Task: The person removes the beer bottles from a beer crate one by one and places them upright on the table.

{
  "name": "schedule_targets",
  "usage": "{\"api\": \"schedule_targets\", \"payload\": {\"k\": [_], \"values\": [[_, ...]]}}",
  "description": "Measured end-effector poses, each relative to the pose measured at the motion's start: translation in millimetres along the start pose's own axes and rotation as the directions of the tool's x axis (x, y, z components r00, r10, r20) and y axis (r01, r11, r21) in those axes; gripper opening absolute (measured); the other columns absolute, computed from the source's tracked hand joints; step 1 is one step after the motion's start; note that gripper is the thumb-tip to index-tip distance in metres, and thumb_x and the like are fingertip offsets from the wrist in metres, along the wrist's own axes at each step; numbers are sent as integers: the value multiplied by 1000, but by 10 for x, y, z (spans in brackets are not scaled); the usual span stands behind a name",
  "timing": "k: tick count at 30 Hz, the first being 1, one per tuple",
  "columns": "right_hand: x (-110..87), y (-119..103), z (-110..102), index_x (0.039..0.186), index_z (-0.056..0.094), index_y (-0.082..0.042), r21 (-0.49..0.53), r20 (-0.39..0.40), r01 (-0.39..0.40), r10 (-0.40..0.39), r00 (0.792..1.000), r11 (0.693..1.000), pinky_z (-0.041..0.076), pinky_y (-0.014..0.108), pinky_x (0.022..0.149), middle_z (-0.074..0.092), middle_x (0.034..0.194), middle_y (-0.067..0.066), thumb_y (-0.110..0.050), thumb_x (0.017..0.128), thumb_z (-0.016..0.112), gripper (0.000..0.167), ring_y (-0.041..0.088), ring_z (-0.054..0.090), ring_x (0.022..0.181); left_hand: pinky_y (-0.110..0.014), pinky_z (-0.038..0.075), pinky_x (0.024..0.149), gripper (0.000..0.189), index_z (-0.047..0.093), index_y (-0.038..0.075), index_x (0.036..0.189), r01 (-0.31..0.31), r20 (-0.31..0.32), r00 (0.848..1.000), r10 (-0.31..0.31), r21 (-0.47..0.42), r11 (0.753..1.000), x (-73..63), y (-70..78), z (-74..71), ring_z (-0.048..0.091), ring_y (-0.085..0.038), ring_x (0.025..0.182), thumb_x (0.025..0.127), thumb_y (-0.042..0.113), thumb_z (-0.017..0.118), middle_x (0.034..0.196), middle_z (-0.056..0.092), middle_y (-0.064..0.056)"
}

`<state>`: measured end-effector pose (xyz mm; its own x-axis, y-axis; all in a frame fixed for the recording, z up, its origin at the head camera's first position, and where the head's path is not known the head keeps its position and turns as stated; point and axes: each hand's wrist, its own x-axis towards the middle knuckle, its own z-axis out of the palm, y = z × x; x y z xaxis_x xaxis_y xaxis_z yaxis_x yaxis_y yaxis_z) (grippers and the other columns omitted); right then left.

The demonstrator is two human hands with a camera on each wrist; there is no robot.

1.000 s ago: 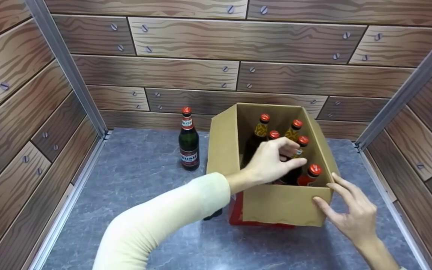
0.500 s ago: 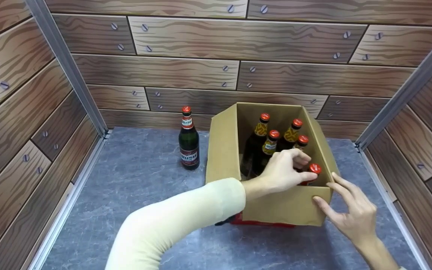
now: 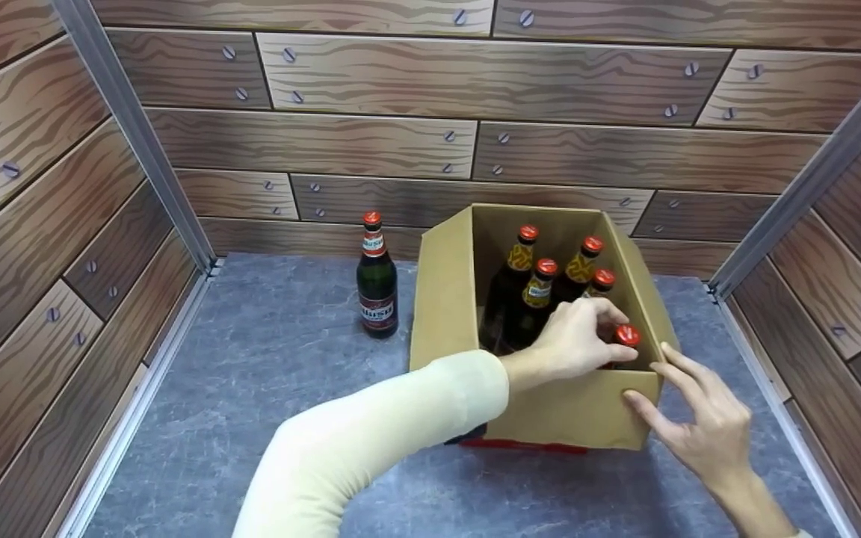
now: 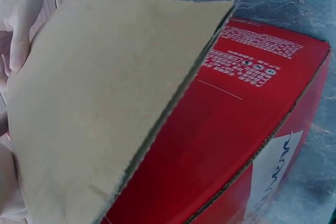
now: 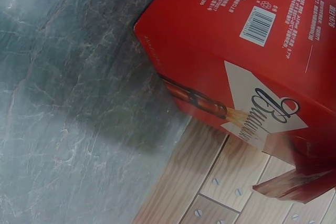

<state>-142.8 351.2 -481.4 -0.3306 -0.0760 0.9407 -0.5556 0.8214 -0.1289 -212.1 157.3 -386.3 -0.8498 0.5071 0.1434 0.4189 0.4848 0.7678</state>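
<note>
In the head view, a cardboard box (image 3: 565, 407) stands with its flaps up, several capped bottles upright inside. My left hand (image 3: 578, 340) reaches over the front flap and grips the neck of the front-right bottle (image 3: 628, 335), just below its red cap. The bottle's body is hidden by the hand and flap. My right hand (image 3: 699, 418) holds the front-right corner of the flaps, thumb on the front flap, fingers on the side flap. The left wrist view shows the brown front flap (image 4: 105, 87) over the red box side; the right wrist view shows the red printed box (image 5: 210, 35).
A green bottle (image 3: 377, 291) with a red cap stands on the grey marbled table (image 3: 281, 359), left of the box. Wood-patterned walls (image 3: 371, 142) with metal corner rails (image 3: 139, 142) enclose the table. Torn film (image 5: 294, 184) hangs off the box.
My left hand has moved right and slightly down inside the box, from among the middle bottles to the front-right bottle. My right hand has stayed at the box corner.
</note>
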Motion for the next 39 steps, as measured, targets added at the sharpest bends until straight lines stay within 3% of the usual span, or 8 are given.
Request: {"api": "schedule_targets", "payload": {"k": [13, 19, 28, 39], "values": [[161, -165, -38, 93, 82, 2, 42, -99, 75, -71, 993, 996, 43, 2, 100, 78, 92, 23, -55, 95, 75, 57, 44, 67, 73, -5, 45, 75, 30, 79, 18, 110, -4, -4, 1000, 4, -1, 1000, 52, -6, 35, 69, 5, 88, 85, 31, 90, 100, 82, 10], [179, -180, -45, 91, 81, 3, 56, -101, 73, -68, 993, 996, 44, 3, 101, 78, 90, 24, -54, 94, 76, 57, 43, 66, 72, -5, 41, 70, 29, 81, 19, 106, -10, 2, 1000, 10, 33, 999, 72, -16, 43, 64, 7, 78, 84, 34, 91, 94, 81, 11], [148, -159, -49, 92, 81, 2, 47, -88, 71, -66, 994, 996, 44, 3, 103, 78, 92, 24, -55, 94, 75, 57, 43, 67, 73, -4, 42, 72, 26, 82, 20, 104, -18, 33, 999, 15, 86, 996, 72, -11, 41, 69, 7, 86, 85, 37, 90, 97, 82, 12], [145, -159, -51, 91, 81, 2, 38, -81, 69, -66, 995, 997, 43, 3, 103, 79, 93, 23, -55, 94, 75, 57, 44, 67, 74, -8, 43, 71, 22, 79, 18, 102, -25, -9, 1000, 26, 90, 996, 43, -42, -8, 65, 3, 81, 89, 34, 86, 94, 80, 10]]}}
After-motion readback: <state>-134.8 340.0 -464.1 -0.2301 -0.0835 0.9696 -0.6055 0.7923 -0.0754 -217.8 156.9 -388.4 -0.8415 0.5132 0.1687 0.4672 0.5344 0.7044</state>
